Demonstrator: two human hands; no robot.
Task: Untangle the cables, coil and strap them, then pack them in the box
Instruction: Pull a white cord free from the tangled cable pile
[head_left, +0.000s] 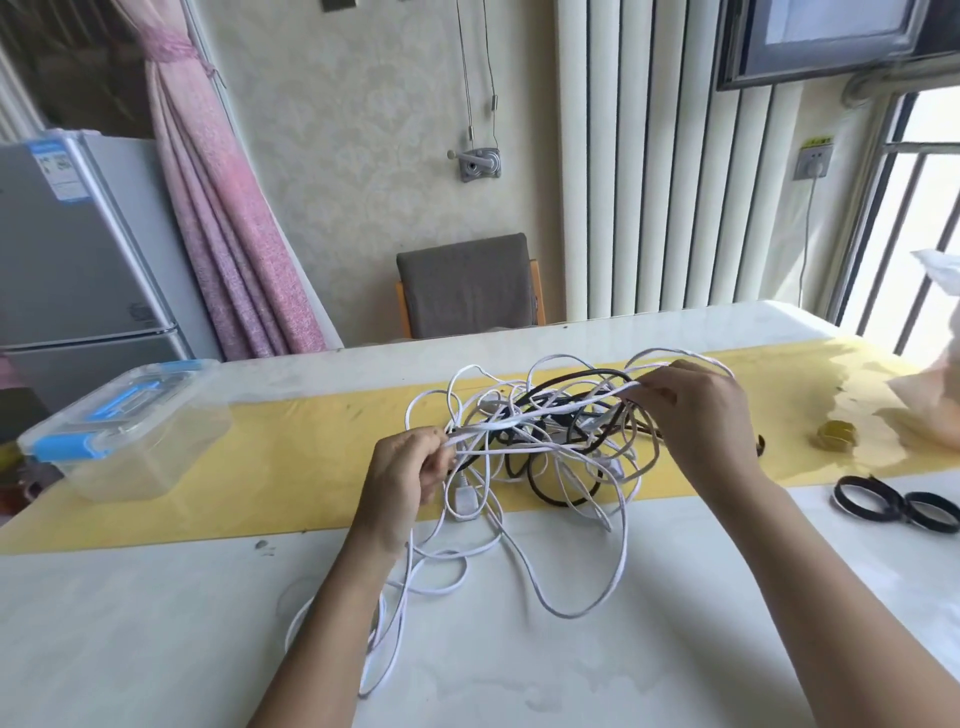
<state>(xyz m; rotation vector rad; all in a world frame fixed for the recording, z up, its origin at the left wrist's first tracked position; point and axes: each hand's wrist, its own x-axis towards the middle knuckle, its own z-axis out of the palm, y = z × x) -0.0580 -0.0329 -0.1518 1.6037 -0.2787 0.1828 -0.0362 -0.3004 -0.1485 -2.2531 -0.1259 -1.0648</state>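
Note:
A tangle of white cables (519, 566) and black cables (550, 499) lies in the middle of the table, partly on a yellow runner (260, 467). My left hand (402, 480) pinches white strands at the tangle's left side. My right hand (701, 415) grips a bundle of white strands at the upper right, stretched taut between both hands. A white plug (464, 500) hangs just below my left hand. The clear plastic box (130, 431) with a blue-latched lid stands closed at the left. Black straps (898, 503), rolled into rings, lie at the right.
A roll of yellowish tape (835, 434) and a crumpled plastic bag (930, 395) sit at the far right. A grey chair (467, 286) stands behind the table, and a fridge (78, 249) at the left. Loose white cable loops trail toward the near edge.

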